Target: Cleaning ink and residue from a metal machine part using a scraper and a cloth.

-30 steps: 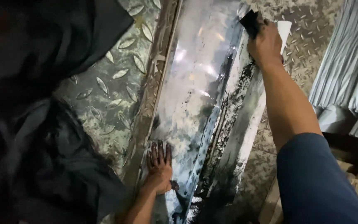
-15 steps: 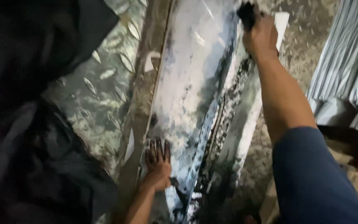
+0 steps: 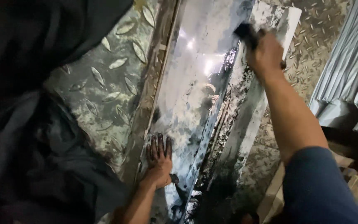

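**Blackened metal panel on a tread-plate floor**

Head view: a long, shiny folded metal panel [image 3: 195, 91] lies lengthwise on a diamond-pattern steel floor [image 3: 104, 87], running from the bottom centre up toward the top edge. Black grime smears its right-hand fold and pools dark near the lower end. The left hand [image 3: 159, 159] lies flat on the near end of the panel, fingers spread and blackened, palm pressed down. The right hand [image 3: 267, 52] is closed in a fist around a dark cloth or pad [image 3: 246, 32], held against the panel's far right fold; what exactly the pad is cannot be told. The right forearm crosses over the panel's right edge, with a blue sleeve [image 3: 320, 186] at the lower right. Dark fabric [image 3: 30, 124] fills the left side and covers part of the floor. Ribbed grey sheets [image 3: 349, 70] are stacked at the right edge, well apart from the hands. Lighting is dim, with glare on the panel.
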